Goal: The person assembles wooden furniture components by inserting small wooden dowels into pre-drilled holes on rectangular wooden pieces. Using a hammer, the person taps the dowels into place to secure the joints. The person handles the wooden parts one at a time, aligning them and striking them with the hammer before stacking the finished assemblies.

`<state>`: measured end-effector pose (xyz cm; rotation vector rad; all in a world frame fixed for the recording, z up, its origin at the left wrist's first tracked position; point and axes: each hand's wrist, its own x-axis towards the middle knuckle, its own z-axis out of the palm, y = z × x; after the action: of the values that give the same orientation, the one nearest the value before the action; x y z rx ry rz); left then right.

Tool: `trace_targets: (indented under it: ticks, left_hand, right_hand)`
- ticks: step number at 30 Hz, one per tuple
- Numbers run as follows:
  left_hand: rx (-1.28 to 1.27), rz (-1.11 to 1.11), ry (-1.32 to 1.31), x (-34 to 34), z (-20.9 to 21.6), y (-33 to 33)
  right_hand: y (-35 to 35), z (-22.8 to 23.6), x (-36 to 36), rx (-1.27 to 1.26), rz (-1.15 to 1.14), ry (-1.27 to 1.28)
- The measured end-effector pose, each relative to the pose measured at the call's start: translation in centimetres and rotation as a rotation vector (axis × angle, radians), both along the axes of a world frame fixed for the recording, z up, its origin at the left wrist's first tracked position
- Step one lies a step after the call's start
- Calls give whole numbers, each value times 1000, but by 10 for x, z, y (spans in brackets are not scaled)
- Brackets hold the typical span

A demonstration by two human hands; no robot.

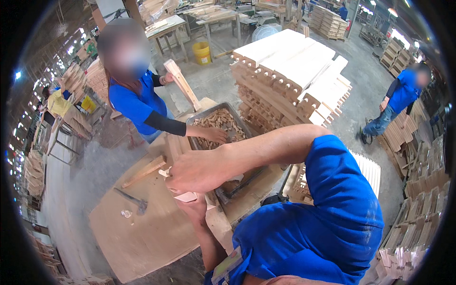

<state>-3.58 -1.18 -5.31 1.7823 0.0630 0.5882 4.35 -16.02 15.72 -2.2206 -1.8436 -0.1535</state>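
Head view: the left hand [195,207] has its fingers wrapped around a pale wooden piece [186,196] above the tabletop [142,240], and the right hand [202,170] works just over it. The right fingers are curled in on a small pale piece [164,172] that pokes out past the knuckles; the back of the hand hides the rest of that grasp. For clean work here, the left hand should probably keep the wood steady and square, while the right pinches close to the working end and presses straight rather than at a slant. The right forearm crosses from the right, near the tray [241,122], elbow bent and raised, wrist turned palm-down. The left forearm rises from the lower edge, its hand lower and partly covered by the right.
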Motion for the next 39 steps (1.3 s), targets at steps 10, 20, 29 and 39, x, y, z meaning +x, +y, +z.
trace_targets:
  ticks: [10, 20, 29, 39]
  left_hand:
    - [-57, 9, -92, 0, -23, 7]
    - [-3, 30, -76, 1, -16, -2]
    - [-329, -47, -147, 6, 12, 12]
    - [-1095, 185, -385, 20, 42, 26]
  right_hand:
    - [0, -9, -2, 28, 33, 0]
    - [-5, -18, -13, 91, -139, 87]
    - [-44, -25, -47, 428, -279, 294]
    - [-23, -191, -82, 731, -572, 1637]
